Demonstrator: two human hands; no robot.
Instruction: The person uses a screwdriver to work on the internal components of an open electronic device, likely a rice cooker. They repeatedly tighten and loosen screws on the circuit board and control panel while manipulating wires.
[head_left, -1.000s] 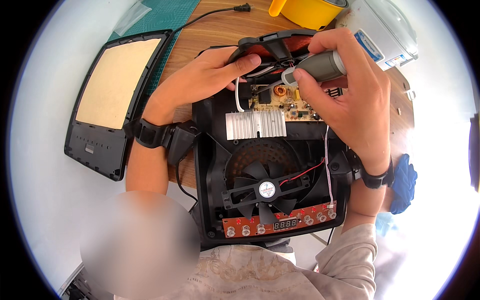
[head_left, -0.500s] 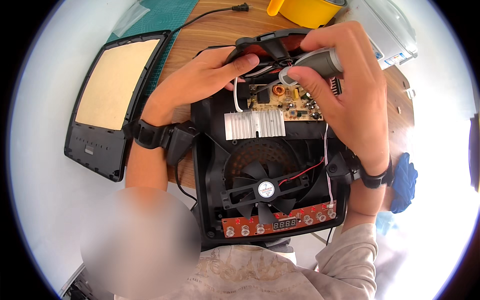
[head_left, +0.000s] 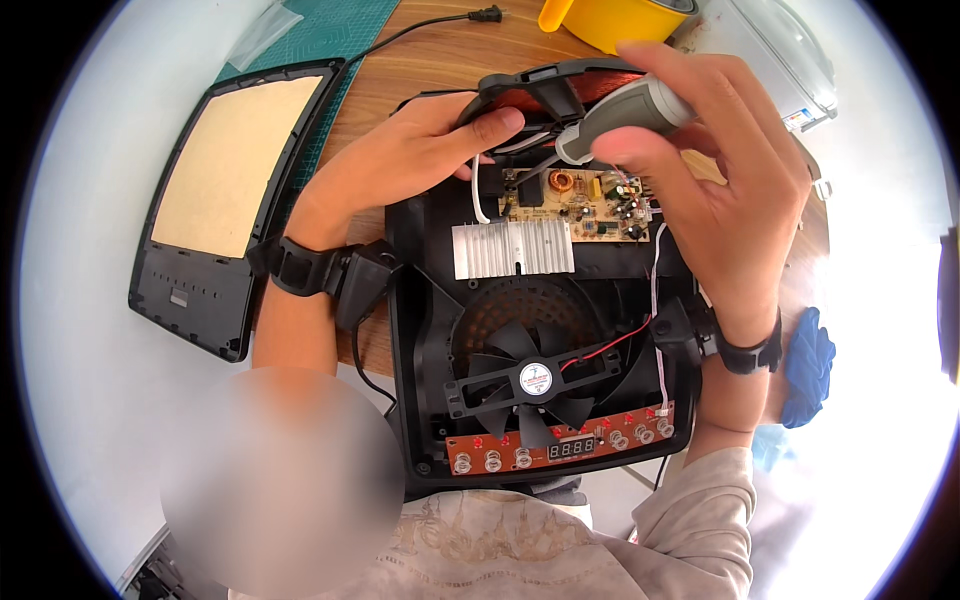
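Wooden tabletop carries an opened black cooker base [head_left: 420, 330]. At its far edge, the left hand [head_left: 400, 160] pinches the lifted coil disc [head_left: 545, 85], probably light but fragile-wired, best gripped by its rim. Right of that, the right hand [head_left: 720, 190] grips a grey screwdriver [head_left: 625, 115].

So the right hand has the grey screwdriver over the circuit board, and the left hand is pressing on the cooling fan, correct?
Not quite. The head view shows the left hand gripping the lifted coil holder at the far end, not the fan. The right hand does hold the grey screwdriver over the circuit board.
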